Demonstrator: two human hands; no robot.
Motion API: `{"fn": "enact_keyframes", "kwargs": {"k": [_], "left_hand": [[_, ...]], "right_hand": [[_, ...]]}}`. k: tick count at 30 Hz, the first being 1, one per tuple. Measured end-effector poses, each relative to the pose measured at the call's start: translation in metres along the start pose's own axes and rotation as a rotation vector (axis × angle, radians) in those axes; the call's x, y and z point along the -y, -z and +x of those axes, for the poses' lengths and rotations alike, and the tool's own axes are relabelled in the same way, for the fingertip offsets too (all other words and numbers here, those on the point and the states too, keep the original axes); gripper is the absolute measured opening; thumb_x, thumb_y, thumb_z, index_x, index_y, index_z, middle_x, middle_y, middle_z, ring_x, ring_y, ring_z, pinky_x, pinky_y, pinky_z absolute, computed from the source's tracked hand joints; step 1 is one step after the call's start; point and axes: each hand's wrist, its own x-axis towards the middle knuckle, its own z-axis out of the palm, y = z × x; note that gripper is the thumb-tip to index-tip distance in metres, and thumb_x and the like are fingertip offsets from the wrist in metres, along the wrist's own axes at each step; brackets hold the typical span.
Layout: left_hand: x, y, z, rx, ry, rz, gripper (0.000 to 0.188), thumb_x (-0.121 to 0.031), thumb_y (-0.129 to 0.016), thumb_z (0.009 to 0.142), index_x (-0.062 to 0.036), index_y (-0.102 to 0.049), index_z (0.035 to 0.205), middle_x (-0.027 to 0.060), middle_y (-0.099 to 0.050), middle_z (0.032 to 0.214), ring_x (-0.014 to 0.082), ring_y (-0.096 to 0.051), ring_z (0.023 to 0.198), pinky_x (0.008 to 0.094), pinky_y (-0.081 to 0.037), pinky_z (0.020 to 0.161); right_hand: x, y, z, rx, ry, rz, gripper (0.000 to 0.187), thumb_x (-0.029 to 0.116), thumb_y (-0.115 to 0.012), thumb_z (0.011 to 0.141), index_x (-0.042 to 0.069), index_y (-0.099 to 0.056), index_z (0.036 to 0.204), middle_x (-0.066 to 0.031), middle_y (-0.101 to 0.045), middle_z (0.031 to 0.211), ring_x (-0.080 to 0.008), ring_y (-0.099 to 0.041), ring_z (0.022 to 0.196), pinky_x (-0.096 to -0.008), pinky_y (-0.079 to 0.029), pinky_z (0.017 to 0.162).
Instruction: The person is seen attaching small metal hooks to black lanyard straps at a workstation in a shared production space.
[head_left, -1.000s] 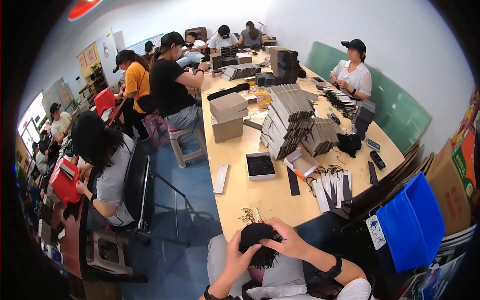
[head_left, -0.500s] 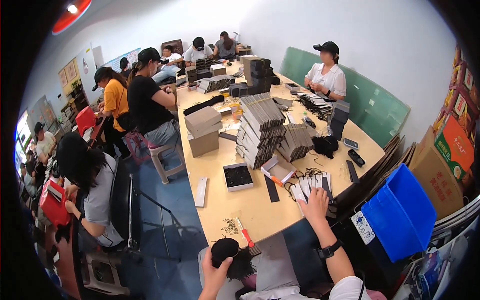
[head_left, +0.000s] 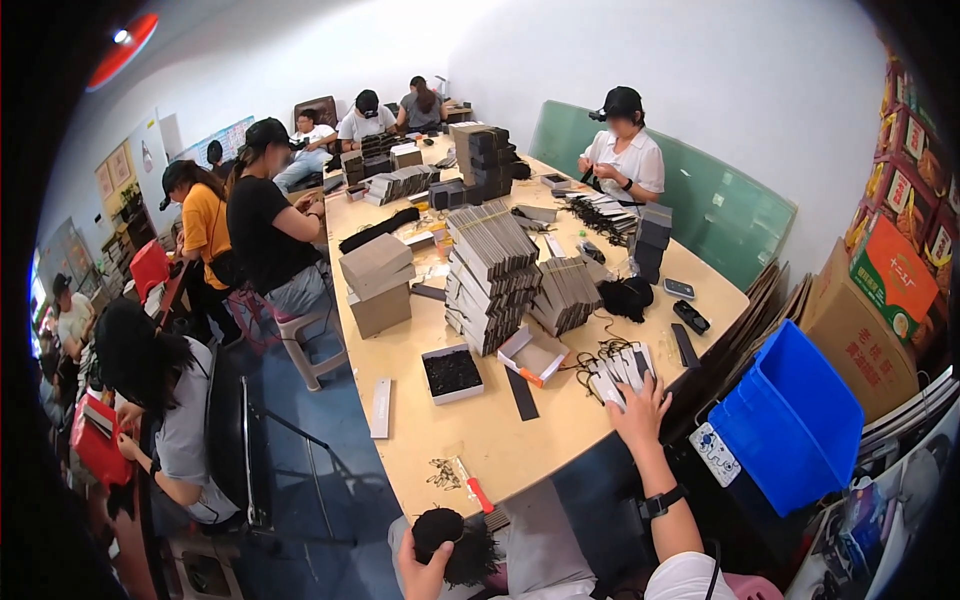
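Observation:
In my left hand (head_left: 425, 570), low over my lap, the fingers are closed round a thick bundle of black cords (head_left: 466, 552) with loose ends hanging to the right. My right hand (head_left: 643, 412) is spread out at the table's near right edge. Its fingertips touch a fan of white and dark card tags (head_left: 606, 386) with black cord loops at their far ends. Beside the tags lies an open white cardboard box (head_left: 533, 358). Nearer to my left hand are a red-handled tool (head_left: 478, 492) and a scatter of small metal-looking bits (head_left: 446, 474).
Tall stacks of grey tags (head_left: 490, 270) stand mid-table, beside brown boxes (head_left: 380, 305) and a white tray of black bits (head_left: 460, 398). A blue bin (head_left: 790, 420) is to the right of the table. Across it sits a person in white (head_left: 625, 165); others work at left.
The view has shifted, so the table sits further left. My right hand remains over the tags with its fingers more spread. My left hand still holds the black cord bundle.

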Motion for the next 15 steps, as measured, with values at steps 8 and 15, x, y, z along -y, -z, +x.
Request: {"fn": "enact_keyframes", "kwargs": {"k": [8, 15], "left_hand": [[-0.001, 0.003, 0.003, -0.007, -0.005, 0.028, 0.039, -0.009, -0.068, 0.084, 0.0030, -0.055, 0.118, 0.0113, -0.062, 0.110, 0.0189, -0.059, 0.101, 0.0302, -0.046, 0.088], [0.004, 0.002, 0.013, -0.087, 0.047, -0.064, 0.036, -0.002, -0.065, 0.082, 0.0017, -0.054, 0.116, 0.0080, -0.063, 0.108, 0.0153, -0.059, 0.100, 0.0286, -0.045, 0.091]], "right_hand": [[-0.058, -0.004, 0.026, 0.250, -0.004, 0.202, 0.046, 0.036, -0.064, 0.081, 0.023, -0.055, 0.124, -0.0197, -0.039, 0.142, -0.0429, -0.028, 0.135, -0.0672, -0.019, 0.105], [-0.003, 0.000, 0.043, 0.117, 0.299, 0.255, 0.048, 0.018, -0.068, 0.078, 0.009, -0.054, 0.123, -0.0150, -0.058, 0.105, -0.0342, -0.054, 0.106, -0.0491, -0.042, 0.091]]}}
